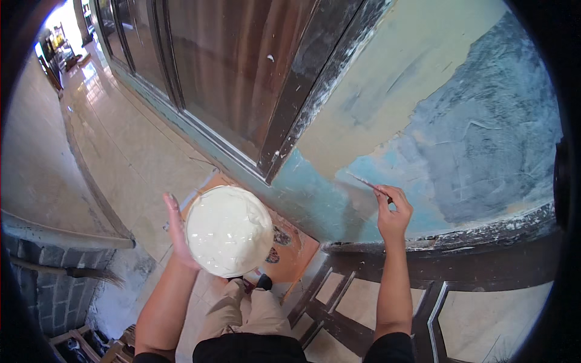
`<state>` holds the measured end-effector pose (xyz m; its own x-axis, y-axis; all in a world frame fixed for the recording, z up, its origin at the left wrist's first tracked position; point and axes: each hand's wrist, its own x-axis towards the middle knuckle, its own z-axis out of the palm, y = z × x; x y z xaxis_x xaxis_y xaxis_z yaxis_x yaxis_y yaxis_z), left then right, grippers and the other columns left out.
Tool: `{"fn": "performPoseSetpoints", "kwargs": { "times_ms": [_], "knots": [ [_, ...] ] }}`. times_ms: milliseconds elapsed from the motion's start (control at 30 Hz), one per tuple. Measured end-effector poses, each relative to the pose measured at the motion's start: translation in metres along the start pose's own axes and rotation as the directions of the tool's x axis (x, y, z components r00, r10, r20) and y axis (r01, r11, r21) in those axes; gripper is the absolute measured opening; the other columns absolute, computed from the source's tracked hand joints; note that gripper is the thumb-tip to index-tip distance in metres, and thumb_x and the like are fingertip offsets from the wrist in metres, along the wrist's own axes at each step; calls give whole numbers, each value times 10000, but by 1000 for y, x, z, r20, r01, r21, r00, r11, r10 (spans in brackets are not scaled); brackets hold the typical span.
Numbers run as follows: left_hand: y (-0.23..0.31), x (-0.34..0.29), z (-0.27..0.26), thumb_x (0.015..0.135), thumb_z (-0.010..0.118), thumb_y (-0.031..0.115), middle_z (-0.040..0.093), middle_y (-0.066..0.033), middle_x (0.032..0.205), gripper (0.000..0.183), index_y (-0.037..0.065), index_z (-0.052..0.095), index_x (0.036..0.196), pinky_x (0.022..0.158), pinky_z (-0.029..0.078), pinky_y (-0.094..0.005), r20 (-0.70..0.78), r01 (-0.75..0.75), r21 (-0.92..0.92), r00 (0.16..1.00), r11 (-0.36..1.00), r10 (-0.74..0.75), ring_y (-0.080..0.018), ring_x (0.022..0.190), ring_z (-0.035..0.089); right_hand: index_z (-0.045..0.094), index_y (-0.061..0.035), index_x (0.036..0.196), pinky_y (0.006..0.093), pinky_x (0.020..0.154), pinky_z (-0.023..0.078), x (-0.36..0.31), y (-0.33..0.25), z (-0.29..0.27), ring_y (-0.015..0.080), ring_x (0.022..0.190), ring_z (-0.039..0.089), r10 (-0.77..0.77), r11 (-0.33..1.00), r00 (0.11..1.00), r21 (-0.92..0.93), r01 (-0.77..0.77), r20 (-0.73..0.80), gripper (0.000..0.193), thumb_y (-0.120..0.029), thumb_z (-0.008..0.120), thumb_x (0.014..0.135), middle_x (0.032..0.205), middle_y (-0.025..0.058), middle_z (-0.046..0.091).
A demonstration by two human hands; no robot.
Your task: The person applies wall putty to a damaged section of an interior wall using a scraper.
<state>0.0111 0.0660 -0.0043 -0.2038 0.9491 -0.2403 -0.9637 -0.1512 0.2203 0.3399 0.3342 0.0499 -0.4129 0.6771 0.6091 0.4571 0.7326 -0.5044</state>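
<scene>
My left hand [178,235] supports a round tub of creamy white paste [230,230] from its left side, the thumb or fingers stretched up along the rim. The tub is nearly full and its surface looks wet and glossy. Out to the right, my right hand [394,209] is closed round a thin, dark-reddish tool with a whitish tip [367,182]; its exact kind is too small to tell. The tip points left at a light blue part of the wall [387,166], below a beige coat [369,103]. Whether it touches the wall I cannot tell.
A brown-framed window [236,66] adjoins the patchy wall. Dark wooden panelling [484,266] runs along the lower right. Beneath the tub lies an orange sheet [299,248] on the tiled floor. A broom [91,273] and grey blocks [60,296] are at lower left.
</scene>
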Motion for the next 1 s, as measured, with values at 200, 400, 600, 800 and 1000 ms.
{"fn": "performPoseSetpoints", "kwargs": {
  "times_ms": [200,400,600,800,1000],
  "knots": [
    [-9,-4,67,784,203,1021,460,-212,1586,1246,88,424,1579,1139,406,-647,118,80,80,989,994,-89,-467,1399,502,733,-19,963,409,903,568,40,-114,-68,333,1006,711,-398,917,904,46,396,159,287,118,754,711,1010,113,767],
    [-2,-10,116,776,162,1026,444,-220,1594,1281,63,394,1588,1140,400,-660,247,116,58,961,992,-127,-468,1410,488,732,-63,971,483,886,566,63,-187,-105,304,1091,667,-661,722,685,9,692,306,257,-126,760,723,1074,40,716],
    [6,-22,150,755,117,1037,424,-225,1606,1315,58,377,1593,1153,399,-639,357,82,125,926,989,-122,-463,1426,473,695,-82,1005,490,946,545,73,-231,-126,287,1121,650,-692,631,578,-26,775,433,239,-170,698,782,1098,46,689],
    [12,-31,164,749,130,1040,460,-234,1576,1322,41,413,1567,1154,413,-618,396,53,141,912,989,-105,-458,1408,495,699,-85,1000,475,974,541,75,-254,-132,284,1146,648,-718,549,506,-58,834,478,223,-183,670,801,1098,46,701],
    [16,-35,175,777,151,1024,486,-234,1554,1296,21,438,1546,1151,428,-597,414,0,174,907,985,-73,-442,1388,521,739,-81,980,464,913,566,74,-261,-132,286,1085,679,-735,564,528,-50,825,424,211,-146,736,780,1071,43,733]
  ]
}}
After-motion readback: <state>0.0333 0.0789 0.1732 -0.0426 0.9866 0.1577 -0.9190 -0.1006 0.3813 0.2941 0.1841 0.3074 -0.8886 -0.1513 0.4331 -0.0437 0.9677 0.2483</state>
